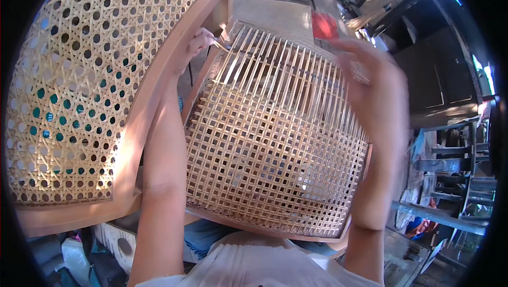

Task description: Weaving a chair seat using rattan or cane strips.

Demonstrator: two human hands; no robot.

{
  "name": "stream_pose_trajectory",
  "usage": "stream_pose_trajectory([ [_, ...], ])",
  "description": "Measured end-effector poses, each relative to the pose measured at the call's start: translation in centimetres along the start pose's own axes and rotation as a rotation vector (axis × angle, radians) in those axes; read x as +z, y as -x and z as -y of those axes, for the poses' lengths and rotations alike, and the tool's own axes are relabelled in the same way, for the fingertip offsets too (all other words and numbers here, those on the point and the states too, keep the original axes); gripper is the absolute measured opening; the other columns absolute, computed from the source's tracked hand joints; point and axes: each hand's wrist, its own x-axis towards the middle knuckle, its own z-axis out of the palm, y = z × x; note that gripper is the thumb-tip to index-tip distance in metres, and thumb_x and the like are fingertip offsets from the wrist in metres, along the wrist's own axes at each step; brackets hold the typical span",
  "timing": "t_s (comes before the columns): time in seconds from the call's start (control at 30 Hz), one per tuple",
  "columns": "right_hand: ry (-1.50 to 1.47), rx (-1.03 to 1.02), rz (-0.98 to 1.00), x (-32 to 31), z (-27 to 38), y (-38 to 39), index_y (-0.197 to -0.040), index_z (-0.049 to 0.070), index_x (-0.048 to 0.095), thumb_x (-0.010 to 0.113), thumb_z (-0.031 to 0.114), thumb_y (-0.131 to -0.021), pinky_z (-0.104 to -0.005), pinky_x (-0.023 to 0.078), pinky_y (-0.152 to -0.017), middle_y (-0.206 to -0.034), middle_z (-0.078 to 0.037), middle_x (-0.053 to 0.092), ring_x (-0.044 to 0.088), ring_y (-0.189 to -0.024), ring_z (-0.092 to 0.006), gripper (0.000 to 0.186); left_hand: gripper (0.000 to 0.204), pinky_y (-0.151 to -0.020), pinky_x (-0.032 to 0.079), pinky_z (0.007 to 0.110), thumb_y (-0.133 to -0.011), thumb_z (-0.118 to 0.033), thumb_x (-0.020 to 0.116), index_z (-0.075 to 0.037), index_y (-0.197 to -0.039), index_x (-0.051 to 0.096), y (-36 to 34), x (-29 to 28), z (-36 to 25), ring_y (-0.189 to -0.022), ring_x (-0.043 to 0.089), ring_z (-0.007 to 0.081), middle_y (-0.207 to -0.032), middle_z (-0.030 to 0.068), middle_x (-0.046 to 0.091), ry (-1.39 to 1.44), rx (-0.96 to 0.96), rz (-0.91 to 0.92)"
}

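Observation:
A wooden chair seat frame (238, 222) lies before me, its lower part woven with cane in an open square grid (259, 155). Toward the far side only lengthwise cane strands (280, 70) span it, with gaps between them. At the frame's far left corner, my left hand (200, 42) is closed in a pinch; a thin piece sticks out from its fingertips, too small to name. Over the far right edge my right hand (368, 70) is raised and smeared by motion, so its grip is unclear.
A large cane-woven panel in a wooden frame (143, 102) stands close on the left, beside my left forearm. Beyond the seat are a pale board (275, 13) and a red patch (324, 25). Dark furniture (436, 70) and slatted racks (455, 165) stand on the right.

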Motion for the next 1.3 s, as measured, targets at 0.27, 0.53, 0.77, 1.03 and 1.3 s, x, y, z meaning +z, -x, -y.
stream_pose_trajectory([
  [0.27,-0.324,-0.028,0.32,19.8,4.3,-7.1,-0.105,0.004,0.07,0.063,0.013,-0.086,-0.0438,0.055,-0.084,-0.096,-0.021,0.072,0.069,-0.092,-0.0373,0.022,0.019,-0.083,0.046,0.029,-0.077,0.0,0.071,-0.002,-0.095,0.067,-1.4,0.6,1.8,-0.085,0.058,0.0136,-0.083,-0.0007,0.062,-0.17,0.226,-0.062],
  [0.53,-0.189,-0.183,0.168,21.5,6.3,-7.4,-0.108,0.002,0.06,0.061,0.014,-0.086,-0.0517,0.055,-0.076,-0.091,-0.024,0.068,0.068,-0.084,-0.0432,0.026,0.023,-0.088,0.049,0.033,-0.081,-0.005,0.073,-0.004,-0.103,0.069,-4.5,-3.1,10.7,-0.095,0.062,0.0168,-0.097,0.0054,0.069,0.194,0.297,-0.105],
  [0.77,0.076,-0.056,0.303,19.7,5.8,-7.2,-0.104,-0.006,0.055,0.071,0.018,-0.079,-0.045,0.059,-0.075,-0.099,-0.025,0.066,0.07,-0.089,-0.0387,0.038,0.027,-0.091,0.05,0.033,-0.083,-0.008,0.073,-0.003,-0.108,0.068,-4.6,0.4,8.4,-0.099,0.063,0.0184,-0.104,0.0056,0.069,-0.371,0.416,-0.263],
  [1.03,-0.023,0.151,0.306,19.8,6.7,-6.6,-0.097,-0.006,0.059,0.061,0.016,-0.082,-0.0471,0.057,-0.079,-0.088,-0.03,0.068,0.069,-0.086,-0.042,0.026,0.026,-0.094,0.049,0.031,-0.086,-0.011,0.073,0.001,-0.108,0.068,-0.6,-2.4,0.8,-0.102,0.063,0.0175,-0.104,0.0042,0.069,-0.009,0.179,0.042],
  [1.3,-0.571,-0.29,0.302,11.4,4.9,-0.2,-0.102,0.002,0.068,0.06,0.001,-0.082,-0.0387,0.056,-0.078,-0.096,-0.02,0.07,0.068,-0.089,-0.0337,0.021,0.023,-0.093,0.048,0.029,-0.087,-0.011,0.073,0.001,-0.106,0.069,-4.0,-1.7,4.4,-0.101,0.063,0.0157,-0.098,0.0036,0.07,-0.233,0.259,0.026],
])
